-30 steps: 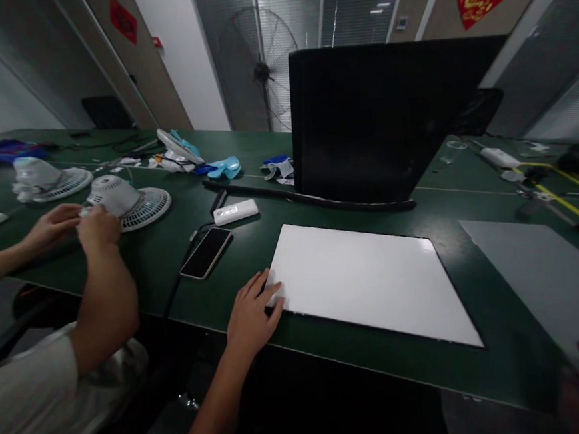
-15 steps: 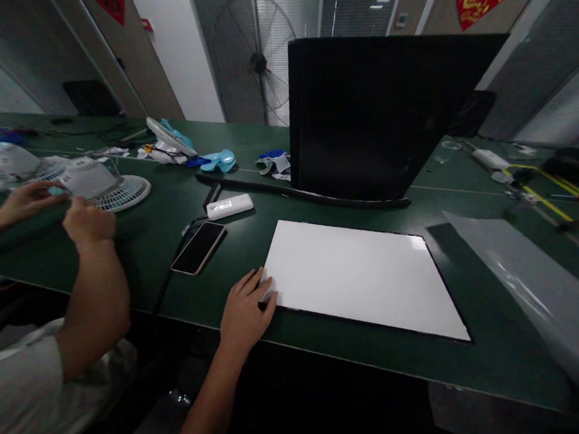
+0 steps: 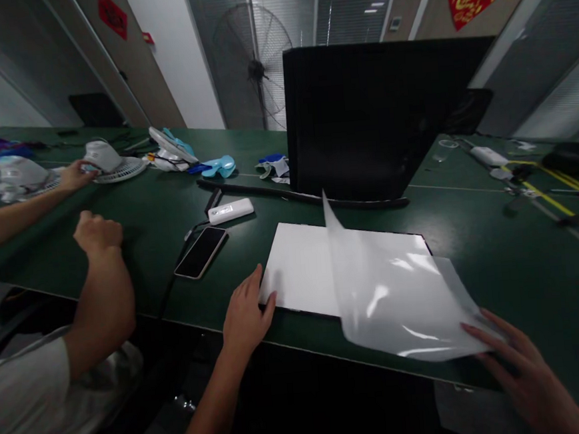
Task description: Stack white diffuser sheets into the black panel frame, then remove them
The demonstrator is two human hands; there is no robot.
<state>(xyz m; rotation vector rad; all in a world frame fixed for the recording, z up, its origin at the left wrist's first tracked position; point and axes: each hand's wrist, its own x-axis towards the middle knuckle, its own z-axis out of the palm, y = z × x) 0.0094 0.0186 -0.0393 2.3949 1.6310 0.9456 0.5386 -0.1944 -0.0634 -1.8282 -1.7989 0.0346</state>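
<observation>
A thin white panel [image 3: 301, 266] with a dark rim lies flat on the green table. My left hand [image 3: 246, 307] grips its near left corner, the thumb at the front edge and the fingers along the left side. My right hand [image 3: 516, 359] pinches the right end of a translucent plastic sheet [image 3: 391, 302]. This sheet hangs over the panel's right part and hides much of it. Its left edge curls upward, and light glints off its surface.
A smartphone [image 3: 201, 253] and a white power-bank-like device [image 3: 230, 211] lie left of the panel. Behind stands a large black screen [image 3: 382, 116], with a black strip [image 3: 267, 190] at its foot. Another person's hand [image 3: 78, 175] touches a white fan part [image 3: 103, 156] at left.
My right hand has come into view from the right, bringing the plastic sheet leftward over the panel. My left hand stays at the corner. The other person's hands have moved apart.
</observation>
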